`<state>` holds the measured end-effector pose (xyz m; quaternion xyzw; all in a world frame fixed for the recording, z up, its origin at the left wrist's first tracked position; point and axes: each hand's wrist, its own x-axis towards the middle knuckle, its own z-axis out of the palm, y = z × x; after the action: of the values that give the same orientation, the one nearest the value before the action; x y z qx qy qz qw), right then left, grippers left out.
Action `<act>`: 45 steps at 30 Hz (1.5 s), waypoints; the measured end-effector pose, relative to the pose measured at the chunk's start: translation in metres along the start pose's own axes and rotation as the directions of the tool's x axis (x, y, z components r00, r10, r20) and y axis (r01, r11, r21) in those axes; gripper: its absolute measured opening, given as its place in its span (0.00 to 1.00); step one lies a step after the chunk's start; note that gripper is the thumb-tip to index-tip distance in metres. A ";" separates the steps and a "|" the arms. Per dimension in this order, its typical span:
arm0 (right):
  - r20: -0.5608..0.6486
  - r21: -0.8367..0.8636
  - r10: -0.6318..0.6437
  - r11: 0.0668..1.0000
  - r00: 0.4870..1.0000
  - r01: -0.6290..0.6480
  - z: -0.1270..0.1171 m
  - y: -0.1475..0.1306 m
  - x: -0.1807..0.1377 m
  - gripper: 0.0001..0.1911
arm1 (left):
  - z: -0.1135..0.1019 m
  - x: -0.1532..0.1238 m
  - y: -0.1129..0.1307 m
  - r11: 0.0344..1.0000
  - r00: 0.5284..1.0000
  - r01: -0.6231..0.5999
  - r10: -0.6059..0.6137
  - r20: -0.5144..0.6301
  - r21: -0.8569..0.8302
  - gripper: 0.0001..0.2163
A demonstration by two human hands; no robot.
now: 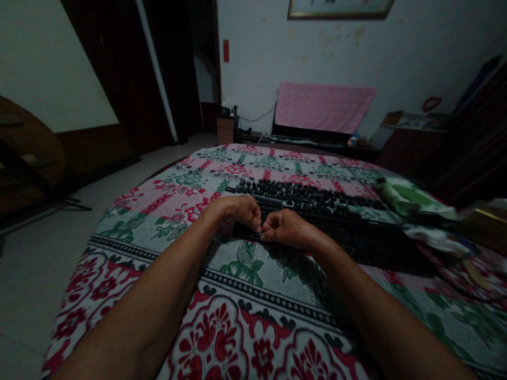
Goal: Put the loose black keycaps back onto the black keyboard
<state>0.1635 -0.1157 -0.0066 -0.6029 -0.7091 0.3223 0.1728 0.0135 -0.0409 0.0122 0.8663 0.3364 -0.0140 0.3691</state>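
A black keyboard [317, 203] lies across a table covered with a red, green and white flowered cloth [237, 316]. My left hand [240, 210] and my right hand [285, 228] meet at the keyboard's near left corner. Both hands are curled, fingertips pinched together on a small dark piece at the keyboard's edge. The room is dim and I cannot make out what that piece is. Loose black keycaps seem to lie in rows on the keyboard's far half.
A crumpled green and white bag [412, 203] lies right of the keyboard, with a box-like thing [487, 219] beyond it. Behind the table a pink towel [322, 107] drapes over a dark screen. A wooden chair [27, 153] stands at the left over pale floor.
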 end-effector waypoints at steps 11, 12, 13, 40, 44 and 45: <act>-0.034 -0.076 -0.117 0.990 0.993 0.114 -0.001 0.005 -0.001 0.11 | -0.004 0.003 -0.012 0.985 0.999 -0.054 0.053 -0.010 -0.162 0.07; -0.048 -0.089 -0.115 0.990 0.992 0.110 -0.001 0.004 -0.001 0.11 | -0.006 0.006 -0.016 0.981 0.995 -0.069 0.055 -0.082 -0.182 0.08; -0.062 -0.104 -0.113 0.989 0.992 0.106 0.000 0.003 -0.001 0.10 | -0.007 0.010 -0.020 0.984 0.983 -0.068 0.037 -0.181 -0.167 0.09; -0.345 -0.479 0.060 0.847 0.937 -0.231 -0.050 0.040 0.071 0.13 | 0.013 0.046 -0.059 0.955 0.645 -0.069 -0.178 -0.743 -0.289 0.14; -0.308 -0.468 0.066 0.858 0.949 -0.212 -0.053 0.041 0.075 0.12 | 0.013 0.045 -0.058 0.963 0.643 -0.051 -0.170 -0.747 -0.263 0.13; -0.299 -0.461 0.070 0.863 0.952 -0.208 -0.053 0.042 0.076 0.12 | 0.013 0.046 -0.058 0.965 0.646 -0.045 -0.170 -0.744 -0.259 0.14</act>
<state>0.2119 -0.0259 -0.0063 -0.7152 -0.6909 0.0591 0.0875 0.0172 0.0062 -0.0460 0.7247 0.4890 0.3811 0.3009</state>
